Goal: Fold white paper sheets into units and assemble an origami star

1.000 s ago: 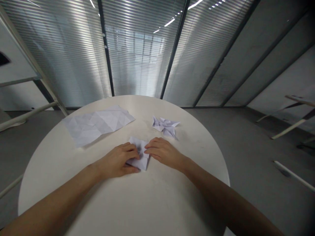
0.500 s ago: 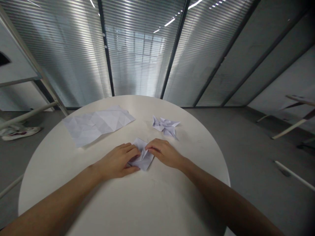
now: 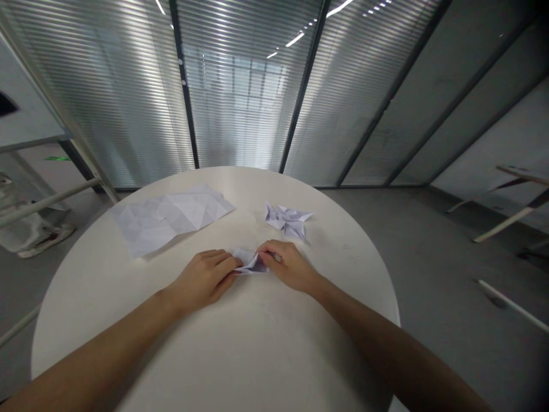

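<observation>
A small folded piece of white paper lies between my two hands near the middle of the round table. My left hand grips its left side, thumb below and fingers on top. At its right side my right hand pinches a raised fold between thumb and forefinger. The near part of the paper is bent up, and my fingers hide both its ends. Just beyond my right hand sits a folded paper shape with several points. A large creased sheet of paper is spread out at the far left.
The white round table fills the middle. A pale metal stand with a board rises at the left, with another person's shoe on the floor beyond. Glass panels with blinds stand behind; table legs show at the right.
The near edge of the folded paper has come up and away from me, so it looks narrower. Both hands stay on it. At the left, the other person's leg and shoe have shifted.
</observation>
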A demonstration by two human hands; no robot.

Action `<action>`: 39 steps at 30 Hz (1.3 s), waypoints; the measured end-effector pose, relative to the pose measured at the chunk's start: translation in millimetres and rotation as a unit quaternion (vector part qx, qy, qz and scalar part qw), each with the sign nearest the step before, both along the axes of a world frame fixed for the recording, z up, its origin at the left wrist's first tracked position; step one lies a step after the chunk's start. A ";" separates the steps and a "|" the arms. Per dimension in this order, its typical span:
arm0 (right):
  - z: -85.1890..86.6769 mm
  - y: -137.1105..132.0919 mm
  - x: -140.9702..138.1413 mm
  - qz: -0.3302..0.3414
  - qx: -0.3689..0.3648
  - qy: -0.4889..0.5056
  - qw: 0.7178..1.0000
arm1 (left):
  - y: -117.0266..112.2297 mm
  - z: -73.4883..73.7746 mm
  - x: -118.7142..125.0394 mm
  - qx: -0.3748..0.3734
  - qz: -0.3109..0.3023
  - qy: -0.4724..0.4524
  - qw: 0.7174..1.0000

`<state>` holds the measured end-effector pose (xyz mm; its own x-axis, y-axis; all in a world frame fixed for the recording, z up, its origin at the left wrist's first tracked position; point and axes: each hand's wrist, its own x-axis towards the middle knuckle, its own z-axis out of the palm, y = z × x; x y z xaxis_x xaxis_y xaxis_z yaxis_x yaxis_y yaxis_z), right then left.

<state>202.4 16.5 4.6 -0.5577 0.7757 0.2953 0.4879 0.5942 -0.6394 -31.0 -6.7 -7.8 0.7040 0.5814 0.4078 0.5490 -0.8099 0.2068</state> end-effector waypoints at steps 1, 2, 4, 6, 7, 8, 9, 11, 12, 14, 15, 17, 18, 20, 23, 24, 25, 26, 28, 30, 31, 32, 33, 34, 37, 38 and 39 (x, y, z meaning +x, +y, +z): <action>1.1 -0.7 0.7 0.015 -0.003 0.019 1.000 | -0.1 0.1 -0.1 -0.017 0.008 -0.031 0.999; 2.1 -1.3 1.4 0.029 -0.005 0.042 0.999 | -0.3 0.1 -0.1 -0.037 0.021 -0.062 0.997; 3.1 -2.8 2.3 0.047 -0.011 0.086 0.995 | -0.9 0.0 0.1 -0.080 0.057 -0.124 0.987; 2.4 -4.5 1.7 0.028 -0.015 0.119 0.992 | -1.5 -0.8 1.2 -0.143 0.091 -0.189 0.967; 1.5 -5.4 0.6 0.005 -0.017 0.133 0.991 | -1.7 -1.5 2.1 -0.185 0.098 -0.226 0.952; 0.1 -6.1 -0.8 -0.020 -0.023 0.148 0.989 | -1.9 -2.3 3.3 -0.231 0.095 -0.265 0.931; -1.6 -6.5 -2.4 -0.040 -0.032 0.166 0.985 | -1.9 -3.2 4.6 -0.278 0.088 -0.304 0.907; -5.5 -6.0 -5.5 -0.057 -0.062 0.209 0.974 | -1.5 -4.7 7.1 -0.359 0.071 -0.364 0.857; -7.4 -5.0 -6.5 -0.054 -0.081 0.226 0.969 | -0.8 -5.4 7.9 -0.388 0.067 -0.379 0.838; -10.4 -1.5 -7.0 -0.044 -0.113 0.234 0.965 | 1.2 -6.7 8.4 -0.416 0.070 -0.371 0.827; -11.3 0.7 -6.4 -0.042 -0.123 0.225 0.966 | 2.6 -7.2 8.0 -0.410 0.083 -0.352 0.837; -12.0 5.3 -4.0 -0.047 -0.132 0.175 0.974 | 5.5 -8.0 6.1 -0.345 0.129 -0.285 0.885; -12.0 7.3 -2.5 -0.053 -0.129 0.140 0.980 | 6.8 -8.3 4.8 -0.288 0.153 -0.241 0.914; -12.0 10.2 -0.2 -0.062 -0.102 0.062 0.991 | 8.6 -8.7 2.2 -0.162 0.173 -0.149 0.960; -14.8 11.6 0.2 -0.057 -0.019 -0.031 0.998 | 10.0 -9.7 0.0 -0.052 0.111 -0.047 0.991; -16.7 11.6 -0.5 -0.055 0.009 -0.049 0.997 | 10.4 -10.6 -0.2 -0.042 0.076 -0.023 0.996; -18.8 11.3 -1.5 -0.056 0.034 -0.063 0.996 | 10.9 -11.7 -0.1 -0.039 0.044 -0.001 0.998; -20.7 10.9 -2.7 -0.060 0.054 -0.075 0.994 | 11.5 -13.1 0.1 -0.040 0.018 0.016 0.999; -23.0 9.4 -4.8 -0.071 0.088 -0.098 0.989 | 13.2 -16.0 0.4 -0.043 -0.004 0.033 0.999; -21.4 6.3 -6.3 -0.081 0.122 -0.133 0.980 | 15.3 -18.2 0.3 -0.038 0.009 0.034 0.999; -19.1 3.9 -6.9 -0.086 0.140 -0.150 0.975 | 16.3 -18.6 0.0 -0.035 0.022 0.030 0.999; -15.9 1.0 -7.4 -0.092 0.157 -0.167 0.969 | 17.1 -18.5 -0.3 -0.034 0.038 0.023 0.998; -12.2 -2.4 -8.2 -0.098 0.172 -0.182 0.963 | 17.7 -17.9 -0.7 -0.035 0.058 0.014 0.998; -8.3 -6.2 -9.2 -0.103 0.183 -0.195 0.958 | 18.0 -16.9 -0.9 -0.038 0.077 0.002 0.996; 0.6 -17.4 -14.6 -0.067 0.192 -0.239 0.949 | 17.3 -13.4 -0.6 -0.048 0.115 -0.029 0.992; 1.7 -20.4 -16.9 -0.038 0.191 -0.254 0.947 | 16.9 -12.5 -0.2 -0.055 0.121 -0.037 0.990; 1.7 -22.8 -19.4 -0.009 0.189 -0.268 0.945 | 16.5 -12.1 0.2 -0.065 0.125 -0.045 0.989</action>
<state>183.1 -6.3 6.3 -0.6939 0.6817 0.2320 0.6931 0.7197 -0.0416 -30.8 9.8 -19.9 0.4952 0.7846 0.3730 0.7032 -0.6141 0.3582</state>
